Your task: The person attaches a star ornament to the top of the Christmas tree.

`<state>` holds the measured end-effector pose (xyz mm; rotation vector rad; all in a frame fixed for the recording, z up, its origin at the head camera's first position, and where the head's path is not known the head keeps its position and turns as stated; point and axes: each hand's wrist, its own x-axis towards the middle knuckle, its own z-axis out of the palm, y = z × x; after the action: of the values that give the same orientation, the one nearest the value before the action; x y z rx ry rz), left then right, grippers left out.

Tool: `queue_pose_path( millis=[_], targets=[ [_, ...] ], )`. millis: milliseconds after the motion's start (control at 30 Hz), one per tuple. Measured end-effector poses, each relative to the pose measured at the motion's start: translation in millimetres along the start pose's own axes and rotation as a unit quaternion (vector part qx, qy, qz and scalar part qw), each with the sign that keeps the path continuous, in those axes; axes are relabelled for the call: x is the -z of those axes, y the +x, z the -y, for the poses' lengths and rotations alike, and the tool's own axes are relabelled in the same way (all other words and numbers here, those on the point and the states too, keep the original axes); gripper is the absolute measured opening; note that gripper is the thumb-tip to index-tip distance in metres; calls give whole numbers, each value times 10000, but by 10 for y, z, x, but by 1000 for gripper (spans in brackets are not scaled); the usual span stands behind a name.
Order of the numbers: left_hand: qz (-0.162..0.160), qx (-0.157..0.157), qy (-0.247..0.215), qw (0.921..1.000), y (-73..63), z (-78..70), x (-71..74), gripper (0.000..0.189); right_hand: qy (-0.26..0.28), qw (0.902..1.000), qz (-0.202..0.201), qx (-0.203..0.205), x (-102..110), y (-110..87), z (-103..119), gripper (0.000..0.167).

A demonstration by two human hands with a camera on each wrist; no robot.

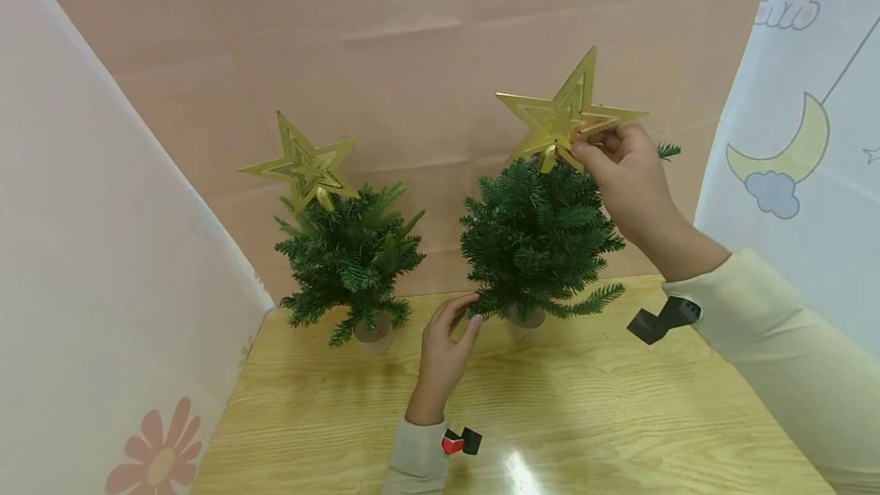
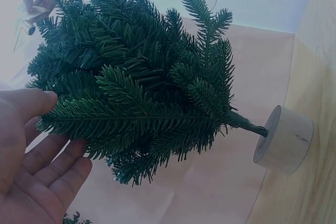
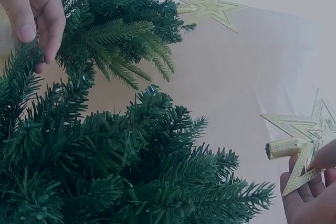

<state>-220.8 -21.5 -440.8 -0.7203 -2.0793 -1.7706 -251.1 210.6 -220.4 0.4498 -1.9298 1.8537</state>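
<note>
My right hand pinches a gold star tree topper between thumb and fingers, above the right small artificial Christmas tree. Seen from the right wrist, the star's hollow socket points toward the tree and stands apart from its top branches. Low on the tree's left side, my left hand holds the tip of a green branch. Its thumb lies on one side and its fingers on the other in the left wrist view. A round pale wooden base carries the tree's thin trunk.
To the left stands a second small tree with its own gold star on top. Both trees are on a wood-grain table. A pinkish cloth backdrop hangs behind, with printed white cloths at the sides.
</note>
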Motion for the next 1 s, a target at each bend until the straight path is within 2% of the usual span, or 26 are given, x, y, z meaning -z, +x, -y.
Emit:
queue_pose_path(
  millis=[267, 400, 700, 1000],
  targets=[
    [-45, -136, 89, 9999, -6, 31, -4, 32, -990, 9949, 130, -154, 12, 82, 6, 38],
    [-87, -145, 57, 9998, -1, 40, -11, 32, -957, 9950, 188, -233, 7, 122, -12, 37],
    [-121, -173, 99, 9997, 0, 64, -19, 32, -1519, 9865, 346, -496, -6, 154, -83, 42],
    [-97, -195, 207, 9995, 7, 63, -13, 32, -1502, 9869, 484, -330, -20, 168, -153, 38]
  ],
)
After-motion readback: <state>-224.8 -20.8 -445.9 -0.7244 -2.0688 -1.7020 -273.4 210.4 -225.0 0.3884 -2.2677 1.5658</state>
